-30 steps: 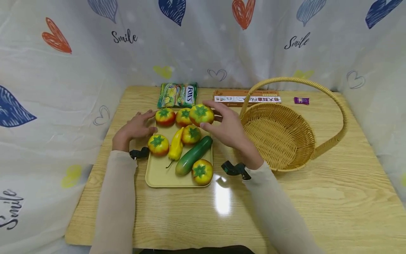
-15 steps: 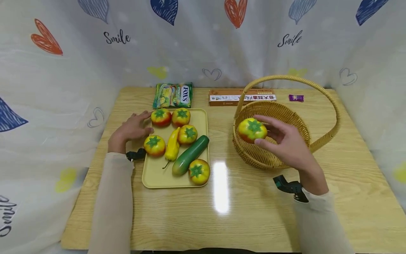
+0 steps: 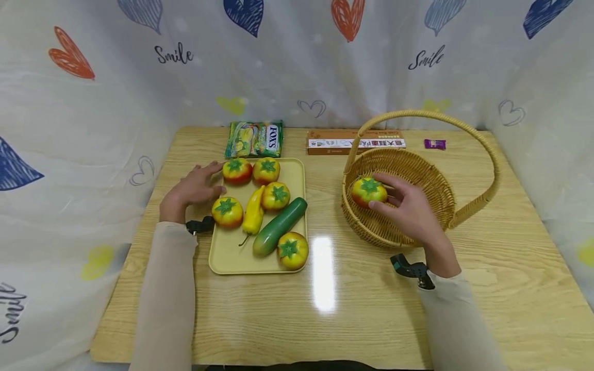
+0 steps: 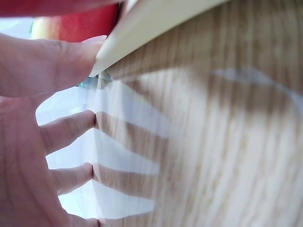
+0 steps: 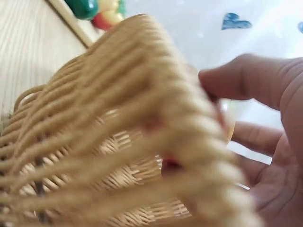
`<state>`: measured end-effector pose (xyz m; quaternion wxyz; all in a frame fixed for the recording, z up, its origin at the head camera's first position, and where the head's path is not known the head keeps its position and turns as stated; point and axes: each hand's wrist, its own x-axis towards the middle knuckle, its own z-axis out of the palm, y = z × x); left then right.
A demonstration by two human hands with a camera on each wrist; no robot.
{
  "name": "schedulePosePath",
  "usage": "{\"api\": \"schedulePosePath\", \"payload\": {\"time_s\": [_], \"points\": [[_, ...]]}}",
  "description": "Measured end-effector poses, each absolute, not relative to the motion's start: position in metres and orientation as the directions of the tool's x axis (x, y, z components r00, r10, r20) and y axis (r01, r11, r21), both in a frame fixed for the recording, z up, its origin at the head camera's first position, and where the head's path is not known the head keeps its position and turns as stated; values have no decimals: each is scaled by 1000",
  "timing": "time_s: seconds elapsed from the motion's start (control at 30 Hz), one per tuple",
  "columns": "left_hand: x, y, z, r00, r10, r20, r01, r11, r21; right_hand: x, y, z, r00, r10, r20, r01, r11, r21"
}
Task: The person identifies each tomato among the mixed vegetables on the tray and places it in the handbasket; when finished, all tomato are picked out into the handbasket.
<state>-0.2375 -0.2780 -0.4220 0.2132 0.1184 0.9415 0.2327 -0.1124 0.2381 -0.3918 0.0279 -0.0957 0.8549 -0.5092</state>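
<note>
Right of centre, the right hand (image 3: 410, 208) pinched 1 tomato (image 3: 369, 191), seemingly best released low in the basket (image 3: 433, 188); left hand (image 3: 192, 189) spread, gripping nothing

The person is dressed in plain cream down to the wrists, with a long left sleeve (image 3: 169, 288) and right sleeve (image 3: 457, 319), a black left wrist mount (image 3: 200, 225), an angular black right wrist mount (image 3: 410, 269) with a small teal patch, and a bare left hand (image 3: 192, 189) and right hand (image 3: 407, 210).
</note>
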Motion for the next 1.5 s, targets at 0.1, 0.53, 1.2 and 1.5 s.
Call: {"api": "schedulePosePath", "payload": {"time_s": [0.1, 0.53, 1.2, 1.5], "points": [[-237, -278, -423, -881, 322, -347, 123, 865, 487, -118, 234, -396, -980, -197, 10, -112, 514, -851], [-235, -276, -420, -883, 321, -343, 114, 855, 506, -118, 237, -405, -983, -178, -50, -74, 626, -777], [-235, -279, -421, -880, 323, -348, 112, 854, 509, -149, 126, -369, -872, -455, 181, -351, 323, -879], [-234, -278, -419, -883, 313, -350, 93, 847, 524, -177, 75, -387, -809, -578, 109, -350, 324, -879]]}}
